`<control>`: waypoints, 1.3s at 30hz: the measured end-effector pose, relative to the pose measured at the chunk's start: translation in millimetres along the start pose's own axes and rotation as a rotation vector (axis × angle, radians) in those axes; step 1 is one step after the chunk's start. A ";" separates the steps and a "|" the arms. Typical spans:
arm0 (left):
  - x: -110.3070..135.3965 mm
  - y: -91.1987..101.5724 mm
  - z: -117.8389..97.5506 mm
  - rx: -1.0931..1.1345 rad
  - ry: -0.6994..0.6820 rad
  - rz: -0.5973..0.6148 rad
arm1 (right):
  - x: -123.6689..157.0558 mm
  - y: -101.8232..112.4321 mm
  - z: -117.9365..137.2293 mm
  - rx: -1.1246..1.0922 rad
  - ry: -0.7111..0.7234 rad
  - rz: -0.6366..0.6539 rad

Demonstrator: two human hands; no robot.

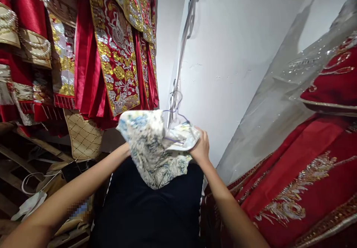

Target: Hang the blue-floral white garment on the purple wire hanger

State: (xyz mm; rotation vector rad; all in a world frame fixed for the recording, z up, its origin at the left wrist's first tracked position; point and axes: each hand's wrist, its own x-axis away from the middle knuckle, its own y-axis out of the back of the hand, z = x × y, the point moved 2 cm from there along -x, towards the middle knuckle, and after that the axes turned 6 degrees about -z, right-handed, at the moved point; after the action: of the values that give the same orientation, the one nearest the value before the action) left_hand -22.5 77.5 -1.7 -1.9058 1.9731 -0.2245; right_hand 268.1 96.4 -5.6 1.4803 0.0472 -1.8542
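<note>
A pale floral garment [150,147] with blue, yellow and grey print is held up in front of me, slightly blurred. A thin purple-blue hanger [182,117] shows at its neck opening, its hook near a white rail. My right hand [202,147] is closed on the garment's right edge, by the hanger's shoulder. My left arm reaches to the garment's left side, where cloth covers the hand and hides its fingers. Below the garment lies dark cloth [150,211] with white edging at its sides.
Red embroidered costumes [117,54] hang at the left. A white rail [182,47] runs along the white wall. On the right, a red beaded garment [301,173] hangs beside clear plastic [259,110]. Wooden slats [36,144] and a white cord [26,184] lie at lower left.
</note>
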 end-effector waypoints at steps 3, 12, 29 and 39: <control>4.8 20.1 24.2 -0.008 0.016 -0.034 | -19.1 7.6 -13.6 0.123 -0.178 -0.014; 1.6 5.2 81.5 -0.141 -0.238 -0.310 | -27.1 -2.3 85.5 -0.307 0.164 0.113; 42.7 -2.4 128.5 -0.055 -0.120 -0.255 | 136.9 -101.7 78.8 -0.629 -0.552 -0.036; 39.4 22.0 133.1 -0.295 -0.206 -0.460 | 137.8 -89.6 75.1 -0.515 -0.426 -0.171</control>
State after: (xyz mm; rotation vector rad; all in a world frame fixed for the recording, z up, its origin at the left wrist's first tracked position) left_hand 7.6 60.1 -137.8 -2.4451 1.4783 0.1465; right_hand 148.8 54.3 -134.7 0.7367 0.4224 -2.0578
